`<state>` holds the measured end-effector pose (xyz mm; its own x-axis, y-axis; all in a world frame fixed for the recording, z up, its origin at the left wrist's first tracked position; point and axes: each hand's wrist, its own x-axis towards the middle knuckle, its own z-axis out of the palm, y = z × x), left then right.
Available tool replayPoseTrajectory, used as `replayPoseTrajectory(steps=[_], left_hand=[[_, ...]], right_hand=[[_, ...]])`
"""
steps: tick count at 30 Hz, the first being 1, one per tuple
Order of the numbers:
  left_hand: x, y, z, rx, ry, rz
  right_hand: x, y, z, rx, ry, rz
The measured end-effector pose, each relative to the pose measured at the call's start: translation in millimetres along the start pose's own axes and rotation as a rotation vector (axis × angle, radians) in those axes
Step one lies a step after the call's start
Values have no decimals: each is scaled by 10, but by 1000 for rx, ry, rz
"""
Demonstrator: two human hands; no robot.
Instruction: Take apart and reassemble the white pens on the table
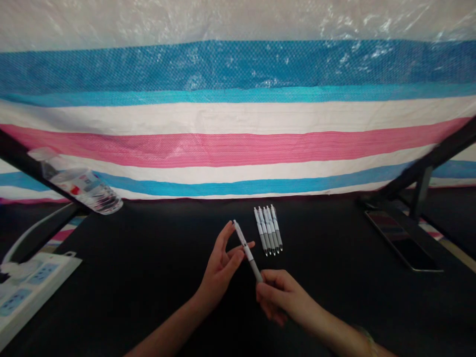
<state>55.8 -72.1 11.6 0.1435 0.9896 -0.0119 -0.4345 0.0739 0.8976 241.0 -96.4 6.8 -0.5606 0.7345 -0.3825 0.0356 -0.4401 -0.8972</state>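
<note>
A white pen with a grey grip (248, 253) is held tilted between my two hands, its clicker end up and to the left. My right hand (277, 295) pinches the grey lower end. Against the upper part of the pen rests my left hand (223, 258), with its index fingertip at the clicker and its thumb and another finger beside the barrel. Several similar white and grey pens (268, 230) lie side by side on the black table (167, 248), just beyond my hands.
At the back left a clear water bottle (87, 188) leans by a dark bar. A white power strip (33, 292) with a cable lies at the left edge. On the right is a black phone (403, 241). A striped sheet (238, 148) hangs behind the table.
</note>
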Motion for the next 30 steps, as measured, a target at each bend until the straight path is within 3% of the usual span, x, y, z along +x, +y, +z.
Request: replayPoseTrajectory(steps=[5,10,19,23,30], left_hand=[[66,12,-20,-144,-16,-243],[83,-21,-53,-210,-84,-341],[72,-19,-26,-201,-69,-320],[83,-19,-23,-208,-21,-307],[103,-35,-15,-223,7,-302]], right_hand=[[-36,-9,29,129,-120,127],[-25,20,48,397,-242,173],[-10,85,93,378,-74,249],[10,104,86,495,-123,153],[8,70,75,573,-142,155]])
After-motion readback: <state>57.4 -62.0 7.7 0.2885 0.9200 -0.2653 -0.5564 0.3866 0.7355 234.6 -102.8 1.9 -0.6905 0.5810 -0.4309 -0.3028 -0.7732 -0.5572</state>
